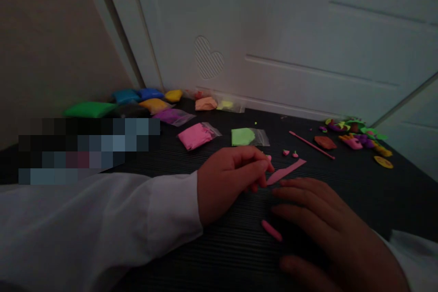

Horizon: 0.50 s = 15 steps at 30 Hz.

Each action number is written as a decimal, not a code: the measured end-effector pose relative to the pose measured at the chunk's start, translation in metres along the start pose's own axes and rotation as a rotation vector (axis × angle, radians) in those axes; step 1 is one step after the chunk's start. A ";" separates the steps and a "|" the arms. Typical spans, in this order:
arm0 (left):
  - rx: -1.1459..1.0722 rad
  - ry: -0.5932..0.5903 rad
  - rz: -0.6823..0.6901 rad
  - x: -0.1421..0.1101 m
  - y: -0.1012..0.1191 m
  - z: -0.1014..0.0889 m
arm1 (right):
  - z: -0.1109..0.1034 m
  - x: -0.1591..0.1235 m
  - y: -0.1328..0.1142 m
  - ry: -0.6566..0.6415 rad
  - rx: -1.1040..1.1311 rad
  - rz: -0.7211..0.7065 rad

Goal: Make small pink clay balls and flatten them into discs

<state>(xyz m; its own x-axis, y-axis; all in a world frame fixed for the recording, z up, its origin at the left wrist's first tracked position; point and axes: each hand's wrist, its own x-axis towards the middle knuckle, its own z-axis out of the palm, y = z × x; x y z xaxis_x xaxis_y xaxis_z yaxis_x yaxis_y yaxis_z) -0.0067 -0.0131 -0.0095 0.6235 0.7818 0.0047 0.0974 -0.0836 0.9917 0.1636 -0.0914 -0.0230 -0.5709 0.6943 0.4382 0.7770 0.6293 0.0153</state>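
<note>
My left hand [236, 178] has its fingers curled together with the thumb at the left end of a thin flat pink clay strip [287, 172]. Whether the fingertips grip the strip or another small piece is hidden. Just behind those fingertips shows a bit of light pink clay [269, 158]. To the right, my right hand [328, 223] hovers over the dark table with fingers apart, holding nothing; its fingertips are near the strip's lower edge. Between the hands lies a short, darker pink clay roll [271, 230].
Pink [195, 136] and light green [244, 137] clay bags lie beyond my left hand, with several other coloured bags behind. A pink modelling stick [311, 145], a reddish-brown clay lump [325, 142] and colourful clay shapes [362, 137] lie right. A white panel [273, 23] stands behind the table.
</note>
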 end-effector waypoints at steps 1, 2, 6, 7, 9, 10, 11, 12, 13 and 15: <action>-0.001 -0.002 0.000 0.000 0.000 0.000 | -0.001 0.000 0.001 -0.019 -0.083 -0.075; -0.003 -0.002 -0.002 0.000 -0.001 0.000 | -0.002 0.000 0.003 -0.052 -0.165 -0.153; -0.011 0.008 -0.007 0.000 -0.001 0.000 | -0.001 -0.002 0.007 -0.163 -0.307 -0.234; -0.004 0.015 -0.005 0.000 -0.001 -0.001 | 0.000 -0.004 0.008 -0.180 -0.305 -0.184; 0.005 0.020 0.001 0.001 -0.001 -0.001 | 0.002 -0.008 0.009 -0.181 -0.307 -0.125; 0.003 0.024 0.005 0.001 -0.001 -0.001 | 0.002 -0.009 0.010 -0.168 -0.315 -0.141; -0.005 0.027 0.007 0.001 -0.001 -0.001 | 0.003 -0.010 0.010 -0.146 -0.325 -0.183; -0.011 0.029 0.009 0.001 -0.001 -0.001 | 0.002 -0.010 0.009 -0.130 -0.330 -0.234; -0.014 0.035 0.011 0.001 -0.001 -0.001 | 0.002 -0.010 0.009 -0.121 -0.325 -0.260; -0.010 0.048 0.011 0.001 -0.001 0.000 | 0.001 -0.008 0.009 -0.138 -0.288 -0.207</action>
<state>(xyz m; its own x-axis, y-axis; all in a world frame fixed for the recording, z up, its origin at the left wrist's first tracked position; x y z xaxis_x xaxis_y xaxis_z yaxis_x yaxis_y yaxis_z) -0.0066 -0.0125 -0.0103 0.5869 0.8094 0.0219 0.0824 -0.0866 0.9928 0.1754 -0.0911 -0.0273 -0.7389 0.6153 0.2746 0.6727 0.6510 0.3516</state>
